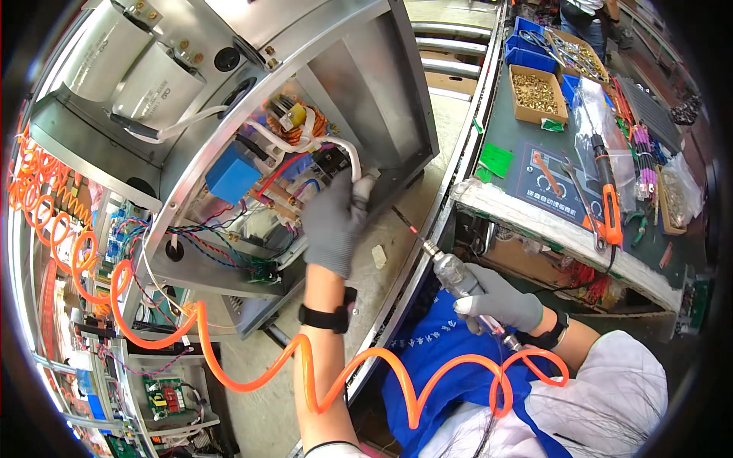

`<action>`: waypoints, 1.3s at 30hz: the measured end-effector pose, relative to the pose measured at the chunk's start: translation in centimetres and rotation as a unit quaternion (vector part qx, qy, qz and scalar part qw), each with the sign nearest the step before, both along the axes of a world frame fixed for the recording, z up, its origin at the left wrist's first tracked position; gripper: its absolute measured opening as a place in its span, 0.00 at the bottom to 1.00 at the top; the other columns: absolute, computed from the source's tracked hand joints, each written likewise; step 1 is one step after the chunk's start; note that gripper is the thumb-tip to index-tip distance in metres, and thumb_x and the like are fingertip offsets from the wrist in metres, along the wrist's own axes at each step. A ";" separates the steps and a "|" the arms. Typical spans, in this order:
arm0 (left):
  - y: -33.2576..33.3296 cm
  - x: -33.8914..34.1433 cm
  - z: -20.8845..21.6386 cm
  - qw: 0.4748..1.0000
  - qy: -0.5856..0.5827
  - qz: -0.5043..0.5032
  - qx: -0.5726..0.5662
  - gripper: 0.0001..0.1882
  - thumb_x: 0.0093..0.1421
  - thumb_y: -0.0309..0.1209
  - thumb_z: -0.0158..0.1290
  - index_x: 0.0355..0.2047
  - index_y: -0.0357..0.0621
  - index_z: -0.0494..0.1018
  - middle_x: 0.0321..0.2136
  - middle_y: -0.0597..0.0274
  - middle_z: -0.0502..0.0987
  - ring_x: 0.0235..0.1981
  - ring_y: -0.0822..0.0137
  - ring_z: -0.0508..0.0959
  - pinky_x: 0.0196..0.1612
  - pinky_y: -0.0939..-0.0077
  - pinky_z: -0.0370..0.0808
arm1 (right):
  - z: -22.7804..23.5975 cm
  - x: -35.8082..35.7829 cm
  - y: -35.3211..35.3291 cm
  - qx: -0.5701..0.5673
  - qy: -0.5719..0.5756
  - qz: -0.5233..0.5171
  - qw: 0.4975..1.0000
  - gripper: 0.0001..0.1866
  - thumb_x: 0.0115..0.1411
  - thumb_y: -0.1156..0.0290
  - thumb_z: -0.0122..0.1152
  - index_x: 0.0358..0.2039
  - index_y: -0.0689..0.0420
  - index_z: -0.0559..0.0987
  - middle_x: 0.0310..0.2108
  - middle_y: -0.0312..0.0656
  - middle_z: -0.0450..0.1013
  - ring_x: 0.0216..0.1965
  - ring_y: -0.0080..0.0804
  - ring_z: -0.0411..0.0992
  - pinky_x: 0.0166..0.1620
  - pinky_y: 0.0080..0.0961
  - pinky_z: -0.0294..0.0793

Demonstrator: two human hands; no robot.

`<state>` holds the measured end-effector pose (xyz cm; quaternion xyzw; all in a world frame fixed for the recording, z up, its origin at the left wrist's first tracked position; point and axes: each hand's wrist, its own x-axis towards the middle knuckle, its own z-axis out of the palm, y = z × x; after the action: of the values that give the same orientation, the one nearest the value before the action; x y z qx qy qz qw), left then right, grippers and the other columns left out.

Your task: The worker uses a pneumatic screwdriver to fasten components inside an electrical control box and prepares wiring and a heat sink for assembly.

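My left hand (333, 221), in a grey glove, reaches into the open metal cabinet (294, 65). Its fingers are closed at the lower end of a thick white cable (347, 149), and the cable's tip is hidden behind them. Around it sit a copper-wound coil (294, 122), a blue block-shaped component (233, 175) and twisted thin wires (214, 240). My right hand (500, 300), gloved too, grips an air screwdriver (458, 276) in front of my blue apron. The driver's long bit points up and left toward the cabinet, apart from it. A coiled orange air hose (366, 355) runs to the driver.
Two large pale cylinders (156, 88) are mounted in the cabinet's upper compartment. On the right, a bench holds a cardboard box of brass fasteners (534, 93), a wrench (584, 200) and an orange-and-black tool (608, 198). Metal rollers (452, 47) lie behind. More circuit-board units (164, 397) stand lower left.
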<state>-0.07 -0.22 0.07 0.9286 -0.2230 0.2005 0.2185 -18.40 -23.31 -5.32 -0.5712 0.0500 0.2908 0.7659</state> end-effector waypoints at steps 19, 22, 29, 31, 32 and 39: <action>0.4 0.5 -1.6 0.996 -0.072 0.032 -0.034 0.25 0.68 0.57 0.45 0.47 0.53 0.79 0.21 0.50 0.79 0.25 0.47 0.81 0.27 0.57 0.74 | -0.1 -0.3 -1.5 0.029 -0.007 -0.017 0.999 0.27 0.55 0.66 0.68 0.51 0.60 0.66 0.28 0.40 0.72 0.18 0.26 0.74 0.20 0.25 0.74; -0.8 0.7 -1.7 0.990 -0.118 0.068 -0.040 0.25 0.69 0.56 0.42 0.41 0.55 0.81 0.20 0.49 0.78 0.24 0.45 0.80 0.27 0.55 0.74 | -0.1 -0.4 -1.7 0.032 -0.004 -0.021 0.999 0.28 0.55 0.66 0.68 0.52 0.60 0.66 0.29 0.41 0.72 0.18 0.27 0.75 0.20 0.25 0.74; -3.2 1.2 -1.0 0.982 -0.094 0.139 -0.091 0.26 0.70 0.55 0.40 0.37 0.51 0.81 0.22 0.49 0.79 0.25 0.44 0.80 0.28 0.53 0.74 | -0.3 -0.6 -1.8 0.026 -0.007 -0.012 1.000 0.28 0.55 0.67 0.67 0.53 0.60 0.65 0.28 0.41 0.72 0.18 0.28 0.75 0.20 0.25 0.74; -3.8 0.7 -1.0 0.978 -0.100 0.144 -0.112 0.25 0.70 0.54 0.42 0.37 0.50 0.80 0.23 0.49 0.79 0.26 0.44 0.80 0.28 0.54 0.74 | -0.2 -0.7 -1.9 0.022 -0.010 -0.010 1.000 0.28 0.55 0.67 0.67 0.52 0.60 0.66 0.28 0.41 0.72 0.18 0.28 0.75 0.20 0.25 0.74; -3.9 0.3 -0.9 0.978 -0.099 0.141 -0.115 0.25 0.70 0.53 0.43 0.37 0.48 0.80 0.23 0.47 0.79 0.27 0.44 0.80 0.29 0.54 0.74 | -0.2 -0.8 -1.9 0.022 -0.012 -0.013 1.000 0.27 0.55 0.67 0.67 0.52 0.60 0.66 0.27 0.41 0.72 0.18 0.28 0.75 0.21 0.26 0.74; -3.4 -0.2 1.2 0.986 -0.090 0.138 -0.016 0.23 0.68 0.52 0.48 0.38 0.45 0.80 0.24 0.45 0.79 0.29 0.43 0.79 0.32 0.57 0.74 | 0.3 -0.8 -1.5 0.049 -0.001 -0.021 0.999 0.24 0.56 0.68 0.67 0.48 0.60 0.67 0.27 0.41 0.72 0.18 0.27 0.74 0.20 0.26 0.73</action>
<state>-0.30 -3.63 1.30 0.9250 -0.1087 0.3149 0.1826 -19.23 -24.81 -4.97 -0.5320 0.0474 0.2761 0.7990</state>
